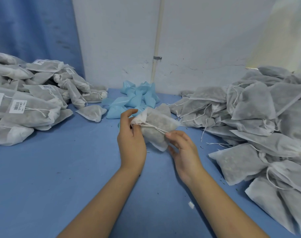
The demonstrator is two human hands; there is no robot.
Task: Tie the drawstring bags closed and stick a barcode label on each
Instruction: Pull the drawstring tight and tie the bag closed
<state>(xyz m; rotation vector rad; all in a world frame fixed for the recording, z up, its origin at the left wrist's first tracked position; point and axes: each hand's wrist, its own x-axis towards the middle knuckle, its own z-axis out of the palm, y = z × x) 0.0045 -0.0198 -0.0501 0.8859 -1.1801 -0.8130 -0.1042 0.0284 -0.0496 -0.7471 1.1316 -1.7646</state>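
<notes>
Reaching in from 6 o'clock, two bare forearms cross the blue table cover (60, 177), with a small white scrap (191, 205) lying between them and the near right edge. The left hand (131, 136) stands back-up with its wrist straight. Its thumb and curled fingers pinch the gathered white neck of a grey drawstring bag (157, 124), which is held above the cover at the centre of the view. From that grip the bag's filled body runs toward 4 o'clock, with its far corner pointing to 2 o'clock. The right hand (184, 152) sits at 4 o'clock from the bag, palm turned left. Thumb and forefinger nip the end of the white drawstring (153, 126), and the other fingers curl loosely under the bag's lower corner. The string runs taut across the bag from the neck down to that pinch.

At 9 o'clock lies a pile of tied bags (31, 107), several bearing a white barcode label (17, 106), and one lone bag (92, 112) rests just inside it. At 3 o'clock a larger heap of grey bags (252, 117) trails loose strings. At 12 o'clock, beyond the held bag, light blue folded sheets (134, 98) are scattered against the white wall (120, 40). A pale pipe (158, 36) runs up the wall, and a blue curtain (35, 28) hangs at 10 o'clock.
</notes>
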